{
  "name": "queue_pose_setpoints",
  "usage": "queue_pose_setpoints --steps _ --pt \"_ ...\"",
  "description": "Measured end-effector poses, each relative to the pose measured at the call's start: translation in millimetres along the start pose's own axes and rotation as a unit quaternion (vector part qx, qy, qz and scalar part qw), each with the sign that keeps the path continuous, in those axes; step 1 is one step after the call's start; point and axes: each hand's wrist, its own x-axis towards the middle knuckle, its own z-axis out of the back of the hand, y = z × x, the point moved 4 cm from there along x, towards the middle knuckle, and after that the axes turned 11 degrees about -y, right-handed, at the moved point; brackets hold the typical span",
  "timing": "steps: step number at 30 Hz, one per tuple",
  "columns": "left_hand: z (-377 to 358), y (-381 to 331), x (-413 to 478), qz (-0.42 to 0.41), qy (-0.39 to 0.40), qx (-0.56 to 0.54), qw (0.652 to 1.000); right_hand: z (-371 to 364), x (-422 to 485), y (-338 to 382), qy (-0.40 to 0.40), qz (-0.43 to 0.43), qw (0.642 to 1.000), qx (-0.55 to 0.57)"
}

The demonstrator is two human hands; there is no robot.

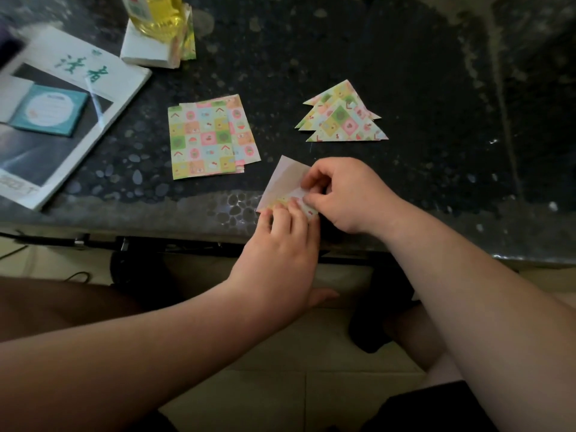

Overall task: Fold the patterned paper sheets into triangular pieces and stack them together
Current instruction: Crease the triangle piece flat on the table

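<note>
A partly folded patterned sheet [284, 182], pale back side up, lies at the front edge of the dark stone table [420, 88]. My left hand [280, 244] presses its near edge with straight fingertips. My right hand [346, 194] pinches the sheet's right corner between thumb and curled fingers, hiding that part. A small pile of flat patterned sheets [208, 135] lies to the left behind it. Several folded triangles [343, 116] lie overlapped in a stack to the right behind my hands.
A magazine [56, 101] with a teal card [50, 109] on it covers the table's left end. At the back stands a bottle of yellow liquid [156, 14] on a white block [146, 48]. Below the table edge are my legs and the tiled floor.
</note>
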Motion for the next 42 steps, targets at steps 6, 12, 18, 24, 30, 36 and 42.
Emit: queue_pose_setpoints --steps 6,12,18,24,30,36,42 --pt "0 0 -2 -0.010 -0.001 0.022 1.000 22 9 -17 -0.030 -0.046 0.998 0.018" --pt "1 -2 -3 -0.008 0.002 0.031 0.999 30 4 -25 -0.031 -0.049 0.998 -0.001" --pt "1 1 -4 -0.014 -0.006 0.021 1.000 18 1 -18 -0.011 0.000 1.000 -0.022" --pt "-3 2 -5 -0.019 0.013 0.021 1.000 17 1 -14 0.014 0.005 0.998 -0.056" --pt "-5 4 -11 0.011 -0.009 0.005 1.000 21 -5 -8 -0.075 0.048 0.996 -0.002" --pt "1 6 -11 0.031 -0.054 -0.041 0.997 8 -33 13 0.022 0.118 0.980 -0.158" --pt "3 13 -19 0.055 -0.072 -0.067 0.994 -7 -55 19 0.050 0.114 0.939 -0.322"
